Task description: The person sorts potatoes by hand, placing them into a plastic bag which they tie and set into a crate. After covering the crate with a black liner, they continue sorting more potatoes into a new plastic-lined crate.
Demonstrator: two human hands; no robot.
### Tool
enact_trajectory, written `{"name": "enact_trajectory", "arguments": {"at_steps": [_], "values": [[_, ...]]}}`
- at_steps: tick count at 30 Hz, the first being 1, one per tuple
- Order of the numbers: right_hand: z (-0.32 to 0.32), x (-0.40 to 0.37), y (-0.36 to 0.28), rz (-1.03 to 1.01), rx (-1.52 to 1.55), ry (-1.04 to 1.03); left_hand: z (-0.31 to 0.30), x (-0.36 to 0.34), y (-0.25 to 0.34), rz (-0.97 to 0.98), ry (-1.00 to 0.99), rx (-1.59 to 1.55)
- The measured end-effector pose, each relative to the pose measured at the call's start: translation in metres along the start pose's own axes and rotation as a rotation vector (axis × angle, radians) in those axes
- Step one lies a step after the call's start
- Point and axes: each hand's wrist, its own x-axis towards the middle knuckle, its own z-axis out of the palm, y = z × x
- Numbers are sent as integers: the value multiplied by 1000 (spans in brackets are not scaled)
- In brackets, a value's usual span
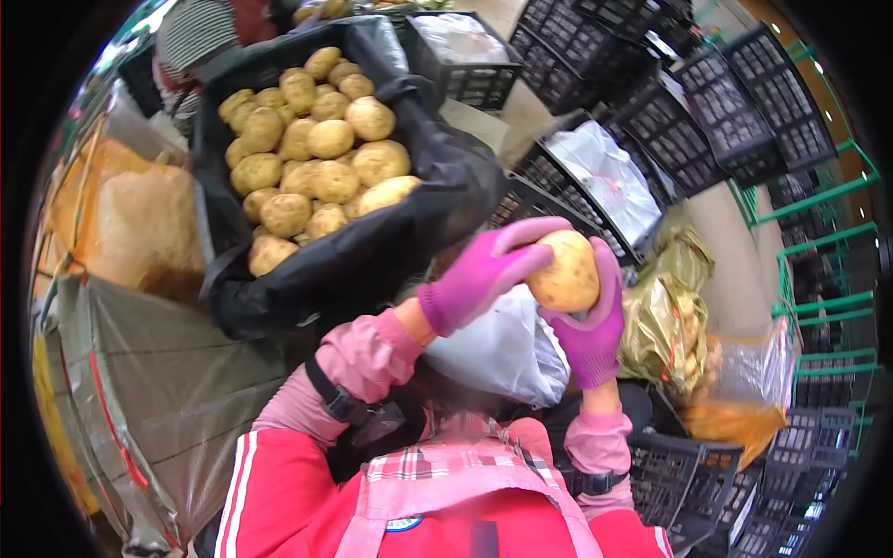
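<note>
Between my two gloved hands is one large pale potato [566, 272], held up in front of me. My left hand [488, 270], in a purple glove, grips its left side with the fingers curled over the top. On the other side my right hand [595, 330], gloved the same way, wraps round its right and lower edge. A white plastic bag [507, 349] lies below the hands, in front of my lap. To the left stands a crate lined with black cloth [307, 302], heaped with many potatoes [330, 139].
Black plastic crates [665, 121] are stacked at the upper right, one with white plastic [609, 177] over it. A gold-coloured bag [665, 321] rests right of my hands. At left are an orange sack [130, 209] and a grey-green wrapped bundle [167, 372]. Green metal rails [828, 302] edge the right.
</note>
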Motion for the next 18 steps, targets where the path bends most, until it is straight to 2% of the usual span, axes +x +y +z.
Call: {"name": "enact_trajectory", "arguments": {"at_steps": [1,2,3,4,5,7,9,10,11,12,13,14,15,16,18], "values": [[5,1,1,-175,-85,25,-5,-2,5,13,20,154],[9,1,-5,-228,-183,19,-11,-3,2,141,41,300],[13,0,-11,-198,-189,-16,-17,-2,-9,234,64,353],[14,-1,-16,-140,-120,-51,-18,-4,-7,133,103,213],[14,2,-21,-61,-7,-72,-18,-6,5,-63,169,161],[18,2,-16,220,388,-79,-31,-14,12,35,230,274],[19,17,-40,336,601,-85,-36,-37,56,219,365,394],[20,25,-49,353,680,-96,-53,-50,76,384,441,846],[21,33,-56,374,757,-107,-70,-62,93,436,565,1198],[23,42,-63,358,768,-160,-83,-80,109,393,734,1493],[28,52,-67,338,780,-212,-103,-94,115,236,851,1769],[38,64,-68,263,758,-279,-116,-112,127,-13,913,1919],[51,80,-84,203,835,-311,-136,-129,124,-158,1009,2055],[63,99,-103,153,811,-399,-144,-144,132,-388,1010,2068],[110,134,-126,-98,672,-446,-163,-162,128,-593,1152,1929]]}}
